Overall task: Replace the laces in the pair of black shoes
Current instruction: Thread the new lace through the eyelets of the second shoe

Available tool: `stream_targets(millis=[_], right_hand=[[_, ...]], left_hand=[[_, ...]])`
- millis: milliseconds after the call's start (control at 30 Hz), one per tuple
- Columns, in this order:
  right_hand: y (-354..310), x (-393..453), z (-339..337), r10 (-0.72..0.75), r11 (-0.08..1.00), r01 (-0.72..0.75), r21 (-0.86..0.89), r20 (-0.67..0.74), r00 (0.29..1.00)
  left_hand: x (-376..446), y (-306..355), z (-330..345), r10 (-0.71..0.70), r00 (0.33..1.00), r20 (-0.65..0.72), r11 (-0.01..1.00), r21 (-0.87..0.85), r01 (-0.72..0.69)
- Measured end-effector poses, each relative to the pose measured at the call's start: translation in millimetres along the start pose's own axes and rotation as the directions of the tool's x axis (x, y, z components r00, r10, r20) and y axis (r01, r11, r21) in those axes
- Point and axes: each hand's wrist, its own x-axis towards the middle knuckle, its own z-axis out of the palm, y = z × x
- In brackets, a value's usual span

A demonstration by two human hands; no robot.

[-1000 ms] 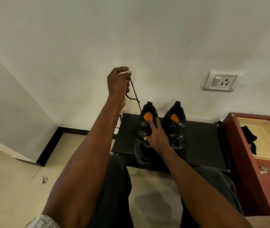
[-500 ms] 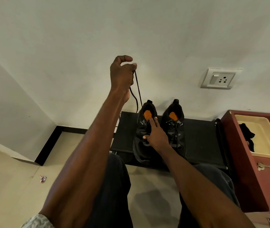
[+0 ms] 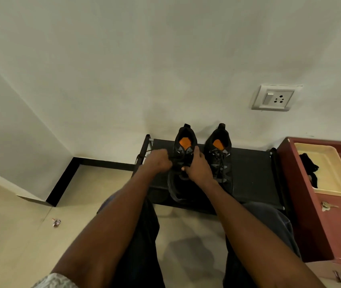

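Two black shoes with orange insoles stand side by side on a low black rack against the wall. My left hand is at the left side of the left shoe, fingers curled and pinching its black lace, which trails off to the left. My right hand grips the same shoe at its tongue and eyelets, thumb on the lacing. The right shoe stands laced and untouched. Both hands hide the left shoe's lacing.
A red cabinet stands at the right with a cream tray holding a black item, and keys lie beside it. A wall socket is above. A small wrapper lies on the floor.
My left hand has come down from high above the shoes, where it pulled the lace up, to the left shoe's side. My right hand stays on that shoe.
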Motion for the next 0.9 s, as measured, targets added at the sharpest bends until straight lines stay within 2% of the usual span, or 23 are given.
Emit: stream_targets(millis=[100, 167, 233, 300, 333, 400, 433, 467, 500, 533, 567, 600, 633, 667, 700, 733, 800, 900], right_hand=[[-5.2, -5.7, -6.0, -0.019, 1.0, 0.018, -0.01, -0.128, 0.992], [-9.2, -11.0, -11.4, 0.001, 0.998, 0.008, 0.066, -0.142, 0.99], [-14.6, -17.5, -14.3, 0.063, 0.982, -0.052, 0.18, -0.057, 0.996], [-21.2, -23.6, -17.2, 0.108, 0.927, -0.132, 0.352, 0.085, 0.991], [-25.8, -27.2, -21.2, 0.106, 0.872, -0.165, 0.46, 0.151, 0.983], [-35.5, -34.3, -32.2, 0.045, 0.703, -0.2, 0.683, 0.238, 0.97], [-39.0, -36.2, -38.3, 0.009, 0.601, -0.193, 0.776, 0.234, 0.972], [-40.8, -37.2, -44.7, -0.015, 0.514, -0.163, 0.842, 0.199, 0.98], [-41.8, -38.6, -51.0, -0.029, 0.457, -0.125, 0.881, 0.155, 0.987], [-41.1, -38.5, -55.9, -0.037, 0.435, -0.089, 0.896, 0.116, 0.992], [-41.5, -40.8, -61.4, -0.05, 0.437, -0.056, 0.898, 0.087, 0.995], [-40.6, -41.9, -64.6, -0.067, 0.452, -0.039, 0.891, 0.078, 0.995], [-39.9, -43.5, -67.3, -0.083, 0.467, -0.04, 0.883, 0.089, 0.993], [-38.8, -45.7, -69.9, -0.094, 0.487, -0.049, 0.872, 0.108, 0.99], [-38.3, -47.5, -71.9, -0.104, 0.51, -0.056, 0.858, 0.126, 0.987], [-37.7, -48.0, -72.8, -0.116, 0.527, -0.058, 0.848, 0.14, 0.983], [-37.8, -48.2, -74.0, -0.137, 0.526, -0.062, 0.848, 0.156, 0.978], [-35.9, -44.5, -79.3, -0.103, 0.439, -0.067, 0.896, 0.124, 0.987]], left_hand=[[-0.8, -6.3, 23.8, 0.024, 0.996, 0.09, 0.998, 0.061, -0.03], [-0.4, -4.1, 23.8, 0.012, 0.995, 0.1, 0.997, 0.069, -0.018], [-0.3, -3.0, 17.0, 0.026, 0.993, 0.116, 1.0, -0.005, -0.026], [-5.6, 0.6, 11.6, 0.111, 0.97, 0.215, 0.975, -0.213, -0.064], [-12.2, 4.2, 8.6, 0.177, 0.936, 0.305, 0.94, -0.335, -0.069], [-27.1, 6.2, 5.0, 0.332, 0.799, 0.501, 0.832, -0.555, 0.002], [-32.0, 4.7, 4.2, 0.375, 0.727, 0.575, 0.794, -0.604, 0.069], [-35.0, 3.5, 1.9, 0.37, 0.698, 0.614, 0.804, -0.587, 0.091], [-35.8, 1.8, -0.9, 0.334, 0.727, 0.6, 0.835, -0.547, 0.067], [-33.3, -1.4, -2.7, 0.289, 0.803, 0.521, 0.875, -0.483, -0.001], [-31.4, -3.1, -6.0, 0.242, 0.891, 0.384, 0.893, -0.447, -0.05], [-29.8, -3.6, -9.6, 0.219, 0.951, 0.221, 0.858, -0.507, -0.08], [-29.0, -3.5, -12.2, 0.223, 0.969, 0.103, 0.747, -0.657, -0.102], [-28.7, -2.3, -13.3, 0.269, 0.962, 0.043, 0.572, -0.811, -0.124], [-28.4, -1.3, -13.2, 0.329, 0.944, 0.009, 0.4, -0.907, -0.131], [-29.3, 0.7, -13.3, 0.371, 0.928, -0.008, 0.302, -0.944, -0.129], [-31.5, 4.1, -12.5, 0.397, 0.918, -0.026, 0.304, -0.939, -0.158], [-30.3, 4.6, -11.7, 0.314, 0.947, -0.068, 0.417, -0.886, -0.202]])
